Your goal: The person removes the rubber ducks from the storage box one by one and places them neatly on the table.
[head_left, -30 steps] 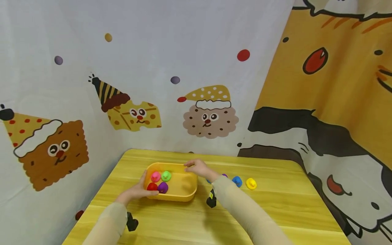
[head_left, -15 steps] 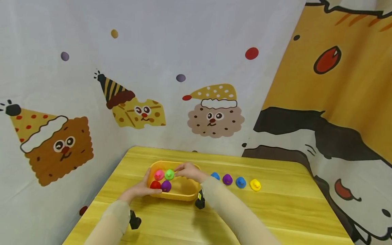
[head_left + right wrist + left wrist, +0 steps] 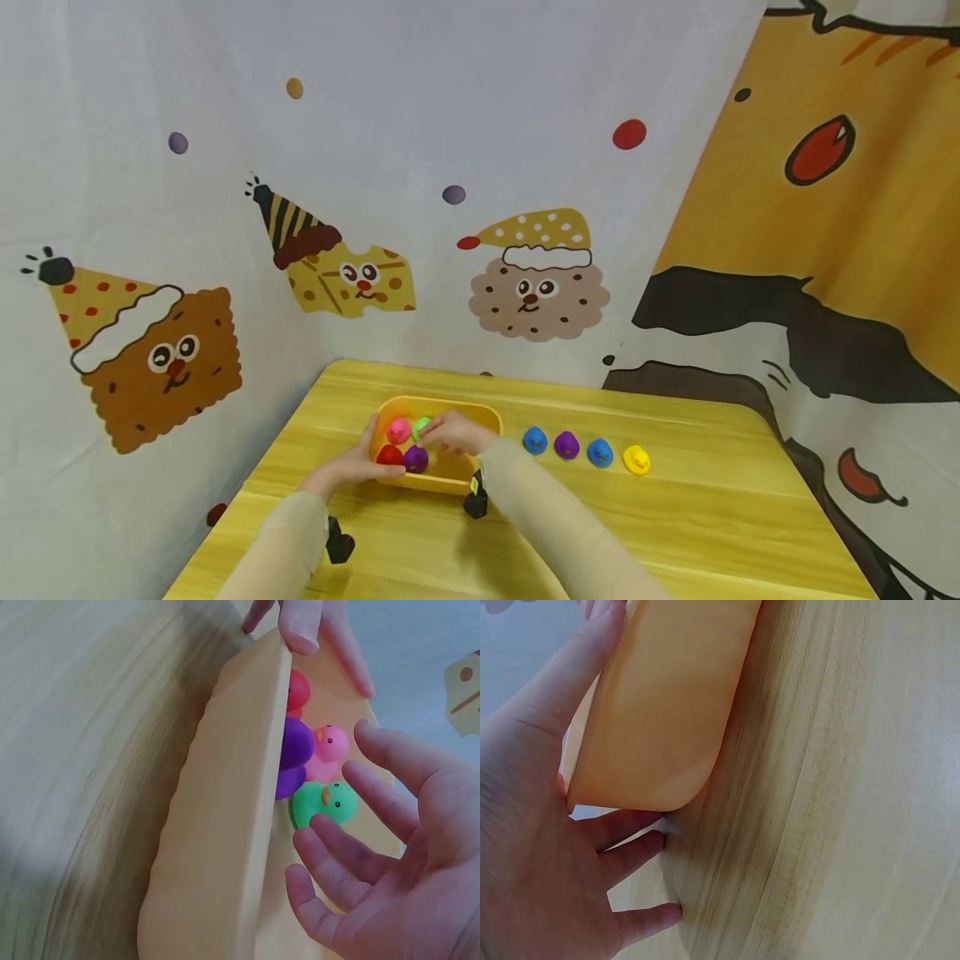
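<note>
A yellow-orange plastic basket (image 3: 438,484) stands on the table. Four toy ducks sit in its left half: pink (image 3: 398,430), green (image 3: 422,428), red (image 3: 389,454) and purple (image 3: 416,459). My left hand (image 3: 348,467) holds the basket's near left corner, thumb over the near rim, other fingers splayed at the end wall. Over the basket's inside is my right hand (image 3: 456,433), its fingers loosely bent and apart, nearest to the green duck. In the right wrist view nothing is between the right hand's (image 3: 382,862) fingers. That hand partly covers the basket's right half.
To the right of the basket a row of ducks stands on the wooden table (image 3: 675,533): a blue duck (image 3: 535,440), a purple duck (image 3: 567,445), another blue duck (image 3: 600,452) and a yellow duck (image 3: 637,460). A printed curtain (image 3: 420,125) rises behind the table.
My right hand has moved left from the basket's far right rim to above its inside, near the green duck. The left hand keeps its place on the basket. The head view has shifted slightly.
</note>
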The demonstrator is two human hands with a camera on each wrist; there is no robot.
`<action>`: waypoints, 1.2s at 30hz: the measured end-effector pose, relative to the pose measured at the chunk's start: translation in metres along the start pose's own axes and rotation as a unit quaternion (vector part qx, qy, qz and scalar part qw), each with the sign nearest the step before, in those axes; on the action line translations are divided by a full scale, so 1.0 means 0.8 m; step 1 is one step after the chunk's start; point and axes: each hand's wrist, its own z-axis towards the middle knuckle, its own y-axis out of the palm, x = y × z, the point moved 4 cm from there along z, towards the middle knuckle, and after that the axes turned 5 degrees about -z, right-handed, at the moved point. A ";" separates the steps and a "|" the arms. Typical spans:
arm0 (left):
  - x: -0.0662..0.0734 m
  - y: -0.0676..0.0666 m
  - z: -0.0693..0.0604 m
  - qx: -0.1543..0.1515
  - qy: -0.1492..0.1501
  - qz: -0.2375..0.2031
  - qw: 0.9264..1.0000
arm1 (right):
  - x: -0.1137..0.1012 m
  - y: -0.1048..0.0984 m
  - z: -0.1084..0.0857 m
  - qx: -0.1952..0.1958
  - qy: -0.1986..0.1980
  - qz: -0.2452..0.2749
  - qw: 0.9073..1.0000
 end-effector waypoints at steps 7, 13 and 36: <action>-0.002 0.003 0.003 0.005 -0.003 -0.005 1.000 | -0.006 0.006 -0.007 0.008 0.024 0.018 1.000; -0.002 0.002 0.005 0.003 -0.002 -0.008 1.000 | -0.006 0.015 -0.002 0.007 0.027 0.003 1.000; -0.003 0.002 0.001 -0.001 0.015 -0.024 1.000 | -0.009 0.034 0.006 0.045 -0.001 -0.002 0.999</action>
